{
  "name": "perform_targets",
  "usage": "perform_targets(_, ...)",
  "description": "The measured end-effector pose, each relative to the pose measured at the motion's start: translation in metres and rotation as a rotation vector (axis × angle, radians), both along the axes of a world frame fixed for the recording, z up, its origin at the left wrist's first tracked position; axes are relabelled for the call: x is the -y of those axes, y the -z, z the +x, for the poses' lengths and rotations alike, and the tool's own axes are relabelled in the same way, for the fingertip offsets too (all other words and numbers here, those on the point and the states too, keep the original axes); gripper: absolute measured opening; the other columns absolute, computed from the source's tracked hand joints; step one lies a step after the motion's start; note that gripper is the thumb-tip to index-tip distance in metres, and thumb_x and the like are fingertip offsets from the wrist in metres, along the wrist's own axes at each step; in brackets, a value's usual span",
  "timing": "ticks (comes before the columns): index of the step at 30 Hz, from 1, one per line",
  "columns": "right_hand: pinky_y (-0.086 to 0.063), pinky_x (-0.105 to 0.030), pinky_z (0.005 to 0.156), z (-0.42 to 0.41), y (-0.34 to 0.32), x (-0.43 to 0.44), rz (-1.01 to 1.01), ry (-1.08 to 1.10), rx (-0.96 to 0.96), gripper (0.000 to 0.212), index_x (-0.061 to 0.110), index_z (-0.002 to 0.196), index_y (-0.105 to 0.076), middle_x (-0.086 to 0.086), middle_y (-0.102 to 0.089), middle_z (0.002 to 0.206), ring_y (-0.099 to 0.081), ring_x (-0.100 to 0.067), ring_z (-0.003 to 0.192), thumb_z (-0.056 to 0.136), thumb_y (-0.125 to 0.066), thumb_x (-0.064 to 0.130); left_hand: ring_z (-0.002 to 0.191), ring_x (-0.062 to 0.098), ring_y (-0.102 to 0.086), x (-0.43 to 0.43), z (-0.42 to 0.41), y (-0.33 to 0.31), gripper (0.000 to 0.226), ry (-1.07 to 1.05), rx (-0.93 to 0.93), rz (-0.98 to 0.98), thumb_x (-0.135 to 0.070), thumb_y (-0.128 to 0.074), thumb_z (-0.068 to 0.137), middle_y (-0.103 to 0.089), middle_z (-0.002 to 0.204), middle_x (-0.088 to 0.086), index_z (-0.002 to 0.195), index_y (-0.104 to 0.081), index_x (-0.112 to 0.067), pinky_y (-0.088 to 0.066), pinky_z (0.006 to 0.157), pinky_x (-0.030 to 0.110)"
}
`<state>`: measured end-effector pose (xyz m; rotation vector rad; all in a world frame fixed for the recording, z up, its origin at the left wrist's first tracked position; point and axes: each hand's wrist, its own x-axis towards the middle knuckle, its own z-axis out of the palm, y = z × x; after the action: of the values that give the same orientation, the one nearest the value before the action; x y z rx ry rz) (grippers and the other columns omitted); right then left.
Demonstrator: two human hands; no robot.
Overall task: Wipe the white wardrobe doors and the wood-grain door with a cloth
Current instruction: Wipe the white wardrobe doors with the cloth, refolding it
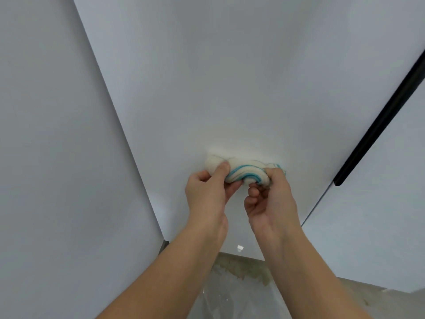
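A long black handle [379, 120] slants down the right of the frame, beside the seam between the white wardrobe door [218, 77] in front of you and the neighbouring door [379, 215] at lower right. A plain white panel [46, 134] fills the left side. Stained floor [241, 272] shows at bottom centre. Your left hand [207, 194] and right hand [271, 201] each curl round one end of the bunched, blue-striped cloth [243, 171], held at centre frame just at the door's surface.
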<state>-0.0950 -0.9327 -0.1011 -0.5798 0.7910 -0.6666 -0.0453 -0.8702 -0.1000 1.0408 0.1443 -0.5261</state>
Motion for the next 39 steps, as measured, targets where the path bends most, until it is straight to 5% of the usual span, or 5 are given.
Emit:
perform_targets(12, -0.035, -0.019, 0.038, -0.034, -0.106, 0.023, -0.362, 0.026, 0.064, 0.020, 0.014, 0.099, -0.063, 0.002, -0.056, 0.056, -0.045, -0.010, 0.044, 0.092, -0.058, 0.032, 0.096, 0.027, -0.070, 0.025, -0.023, -0.103, 0.033, -0.017, 0.245, -0.172, -0.012, -0.068, 0.088, -0.063, 0.115, 0.023, 0.113, -0.054, 0.005, -0.057, 0.065, 0.023)
perform_targets(16, -0.036, -0.018, 0.039, -0.036, -0.100, 0.028, -0.378, -0.001, -0.026, 0.026, 0.011, 0.092, -0.065, 0.000, -0.057, 0.053, -0.047, -0.008, 0.041, 0.092, -0.059, 0.036, 0.086, 0.022, -0.069, 0.034, -0.021, -0.094, 0.031, -0.033, 0.180, -0.171, -0.010, -0.068, 0.087, -0.064, 0.105, 0.018, 0.110, -0.056, 0.006, -0.056, 0.061, 0.021)
perform_targets(22, -0.036, -0.019, 0.040, -0.038, -0.034, 0.031, -0.254, -0.018, -0.118, 0.020, 0.010, 0.094, -0.063, -0.001, -0.056, 0.053, -0.046, -0.009, 0.042, 0.092, -0.058, 0.029, 0.073, 0.017, -0.067, 0.046, -0.029, -0.024, 0.017, -0.091, -0.016, -0.053, -0.008, -0.070, 0.084, -0.062, 0.094, 0.016, 0.090, -0.055, -0.004, -0.055, 0.057, 0.021)
perform_targets(28, -0.036, -0.020, 0.040, -0.044, 0.064, 0.034, -0.125, -0.043, -0.289, 0.015, 0.009, 0.090, -0.059, -0.005, -0.057, 0.058, -0.047, -0.011, 0.045, 0.090, -0.058, 0.025, 0.073, 0.022, -0.069, 0.047, -0.040, 0.079, 0.015, -0.120, -0.223, 0.081, -0.005, -0.069, 0.086, -0.066, 0.096, 0.021, 0.091, -0.055, -0.003, -0.060, 0.062, 0.027)
perform_targets(39, -0.030, -0.020, 0.038, -0.042, 0.233, 0.044, 0.020, 0.012, -0.472, 0.016, 0.011, 0.079, -0.050, -0.009, -0.048, 0.056, -0.041, -0.014, 0.040, 0.092, -0.054, 0.019, 0.069, 0.028, -0.062, 0.061, -0.034, 0.252, 0.023, -0.125, -0.362, 0.328, 0.001, -0.069, 0.082, -0.060, 0.082, 0.019, 0.079, -0.048, -0.005, -0.058, 0.054, 0.030)
